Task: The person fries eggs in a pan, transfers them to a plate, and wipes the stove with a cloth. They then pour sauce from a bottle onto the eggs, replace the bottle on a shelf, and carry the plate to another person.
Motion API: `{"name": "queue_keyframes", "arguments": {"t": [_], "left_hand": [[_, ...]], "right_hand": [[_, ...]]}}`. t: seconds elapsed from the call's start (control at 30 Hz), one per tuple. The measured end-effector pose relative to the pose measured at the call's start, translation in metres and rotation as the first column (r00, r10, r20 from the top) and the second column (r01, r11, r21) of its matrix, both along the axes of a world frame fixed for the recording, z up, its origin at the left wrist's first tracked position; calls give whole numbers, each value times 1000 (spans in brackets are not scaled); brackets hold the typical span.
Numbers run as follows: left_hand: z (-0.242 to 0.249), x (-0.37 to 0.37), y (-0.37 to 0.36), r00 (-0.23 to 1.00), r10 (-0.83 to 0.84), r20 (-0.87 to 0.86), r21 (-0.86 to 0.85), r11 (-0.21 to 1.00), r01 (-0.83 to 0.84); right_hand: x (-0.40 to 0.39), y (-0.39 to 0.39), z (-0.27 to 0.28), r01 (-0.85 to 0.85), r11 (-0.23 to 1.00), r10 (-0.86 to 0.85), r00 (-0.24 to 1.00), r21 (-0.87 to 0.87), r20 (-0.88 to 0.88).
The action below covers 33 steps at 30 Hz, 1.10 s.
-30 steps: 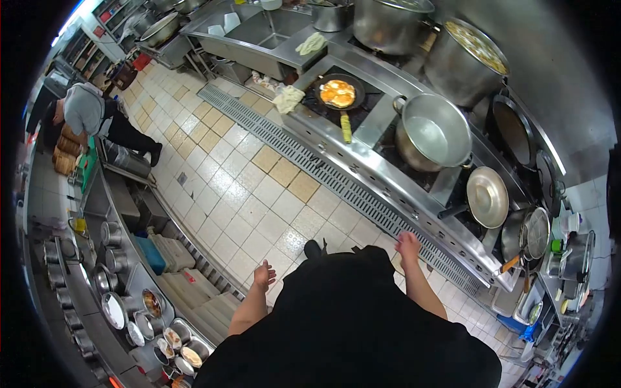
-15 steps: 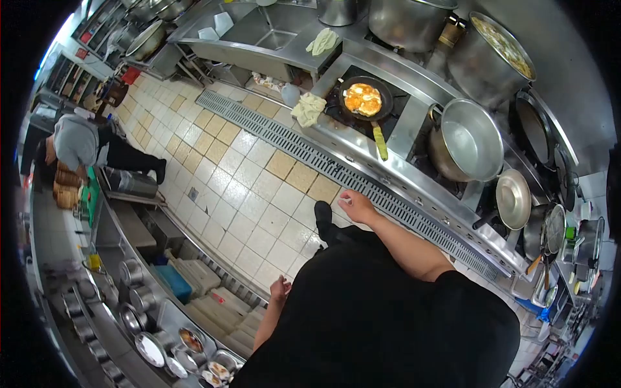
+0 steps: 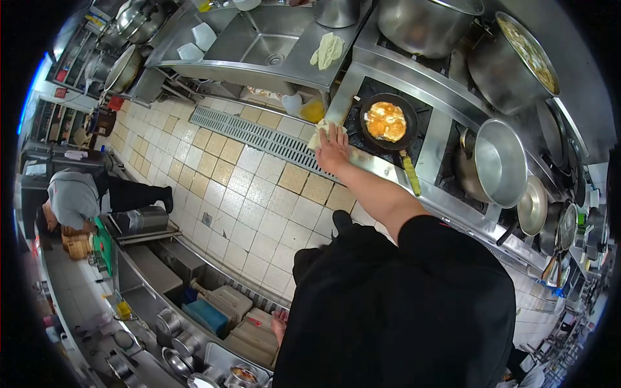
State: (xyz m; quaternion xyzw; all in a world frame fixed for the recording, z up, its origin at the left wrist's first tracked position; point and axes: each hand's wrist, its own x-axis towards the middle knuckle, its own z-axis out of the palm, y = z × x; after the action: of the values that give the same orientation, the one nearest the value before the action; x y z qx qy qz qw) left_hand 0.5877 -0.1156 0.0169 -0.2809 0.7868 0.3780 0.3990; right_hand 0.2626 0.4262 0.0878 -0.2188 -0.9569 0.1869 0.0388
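My right hand (image 3: 332,151) reaches to the stove's front corner, with its fingers spread and laid over a pale yellow cloth (image 3: 314,140). The hand touches the cloth but is not closed around it. To the right of it, a black frying pan (image 3: 369,137) sits on a burner with an orange-and-white egg-like food (image 3: 386,121) in it. The pan's handle (image 3: 410,173), wrapped in yellow-green, points toward me. Low at my side is my left hand (image 3: 280,323), partly hidden by my black shirt; its fingers do not show clearly.
A large metal pot (image 3: 501,165) and a filled stockpot (image 3: 511,71) stand further right. Beyond the stove's left end are a sink (image 3: 259,39) and a second cloth (image 3: 328,50). A floor grate (image 3: 259,134) runs along the stove. Another person (image 3: 74,197) bends over the left counter.
My right hand has moved forward from above the floor onto the cloth at the stove corner. My left hand has drawn closer to my body. The view has shifted.
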Motion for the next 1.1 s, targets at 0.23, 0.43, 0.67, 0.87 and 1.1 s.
{"name": "queue_keyframes", "arguments": {"t": [0.23,0.43,0.67,0.87,1.1], "left_hand": [[-13,-54,-34,941,-338,2,-31,941,338],[-9,-156,-55,884,-467,-10,-30,884,466],[35,-327,13,982,116,-149,278,958,-71],[57,-377,104,972,-142,-185,251,950,187],[48,-356,124,950,-305,-69,141,939,312]], "right_hand": [[34,1,-27,-110,994,110,993,3,-30],[134,13,-42,188,980,-181,978,70,-99],[260,57,-58,513,814,-515,854,272,-68],[299,108,-28,555,826,-544,831,100,-118],[263,150,-25,263,965,-257,934,-8,-248]]}}
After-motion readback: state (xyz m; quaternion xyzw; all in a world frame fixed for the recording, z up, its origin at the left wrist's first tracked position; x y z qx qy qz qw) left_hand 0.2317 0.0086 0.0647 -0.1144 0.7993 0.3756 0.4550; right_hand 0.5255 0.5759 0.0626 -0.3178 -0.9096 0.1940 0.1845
